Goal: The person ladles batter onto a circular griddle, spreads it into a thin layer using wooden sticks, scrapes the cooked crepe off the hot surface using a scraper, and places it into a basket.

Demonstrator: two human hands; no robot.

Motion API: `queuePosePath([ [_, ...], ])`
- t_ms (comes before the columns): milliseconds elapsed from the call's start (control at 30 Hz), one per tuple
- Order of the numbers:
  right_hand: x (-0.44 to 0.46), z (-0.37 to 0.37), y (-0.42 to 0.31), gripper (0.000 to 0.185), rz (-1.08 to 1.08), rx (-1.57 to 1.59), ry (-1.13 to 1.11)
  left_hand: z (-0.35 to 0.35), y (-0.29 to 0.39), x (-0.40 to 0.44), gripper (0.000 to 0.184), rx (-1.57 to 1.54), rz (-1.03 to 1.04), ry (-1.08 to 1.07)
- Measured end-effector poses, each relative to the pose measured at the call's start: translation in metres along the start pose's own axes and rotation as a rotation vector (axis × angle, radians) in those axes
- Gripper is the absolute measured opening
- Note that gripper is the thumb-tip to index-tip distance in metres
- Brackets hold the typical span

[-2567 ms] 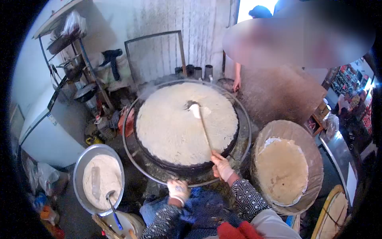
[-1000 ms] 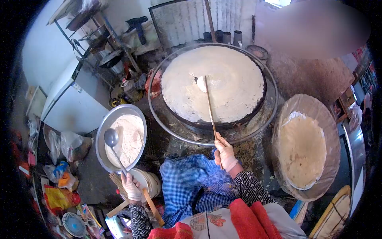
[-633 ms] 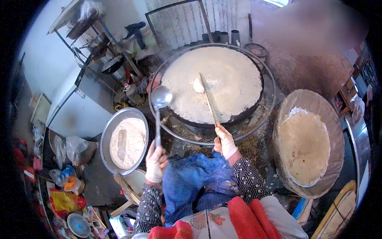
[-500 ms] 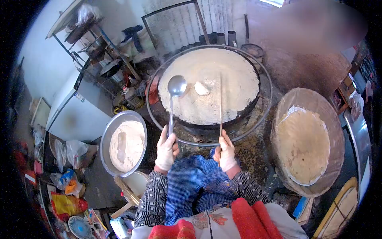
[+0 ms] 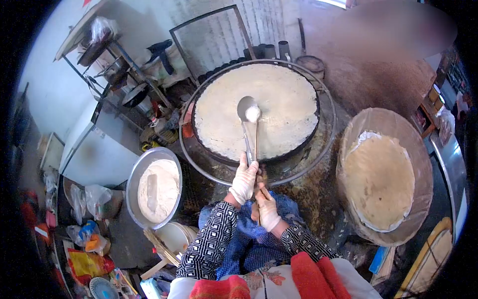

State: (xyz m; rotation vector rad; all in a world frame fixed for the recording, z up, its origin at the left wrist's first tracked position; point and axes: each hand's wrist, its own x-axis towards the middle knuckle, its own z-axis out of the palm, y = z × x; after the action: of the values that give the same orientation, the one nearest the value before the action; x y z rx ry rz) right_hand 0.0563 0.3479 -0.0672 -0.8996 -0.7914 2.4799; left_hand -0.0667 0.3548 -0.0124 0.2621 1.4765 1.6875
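A wide, thin pancake (image 5: 219, 89) covers the large round black griddle (image 5: 197, 130). My gloved left hand (image 5: 243, 183) is closed round the handle of a metal ladle (image 5: 244, 104), whose bowl is over the middle of the pancake. At the bowl's right side is a small white lump of batter or dough (image 5: 253, 114). Below it, my gloved right hand (image 5: 267, 212) grips a thin wooden stick (image 5: 256, 142) that reaches up to the lump, close beside the ladle handle. Whether the lump lies in the bowl or on the stick's end I cannot tell.
A metal ring (image 5: 185, 158) surrounds the griddle. On the left stands a metal basin (image 5: 130, 187) of pale flour or batter with a clear scoop-like object in it. A large lined basket (image 5: 423, 199) with stacked pancakes stands right. Shelves with pans (image 5: 117, 70) are at back left.
My left hand has moved right with the ladle, bringing its bowl to the white lump. My right hand has drawn down and left with the stick, so both tools now converge there.
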Motion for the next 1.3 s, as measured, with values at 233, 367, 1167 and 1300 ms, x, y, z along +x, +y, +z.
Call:
queuePosePath([
  [233,-0.015,-0.024,-0.051,0.041,-0.017,-0.35,-0.113,-0.008,0.052,-0.016,0.015,-0.495,-0.05,-0.128],
  [367,-0.005,-0.081,-0.068,0.04,-0.469,-0.553,0.036,-0.07,0.085,-0.051,0.022,-1.244,-0.211,-0.459],
  [1167,0.081,-0.171,-0.159,0.049,-0.81,-1.841,0.017,-0.423,-0.083,-0.133,0.038,0.477,-0.149,0.766],
  [1300,0.084,-0.118,-0.213,0.045,-0.311,-0.731,0.236,-0.393,-0.045,-0.122,0.063,1.346,0.12,0.989],
])
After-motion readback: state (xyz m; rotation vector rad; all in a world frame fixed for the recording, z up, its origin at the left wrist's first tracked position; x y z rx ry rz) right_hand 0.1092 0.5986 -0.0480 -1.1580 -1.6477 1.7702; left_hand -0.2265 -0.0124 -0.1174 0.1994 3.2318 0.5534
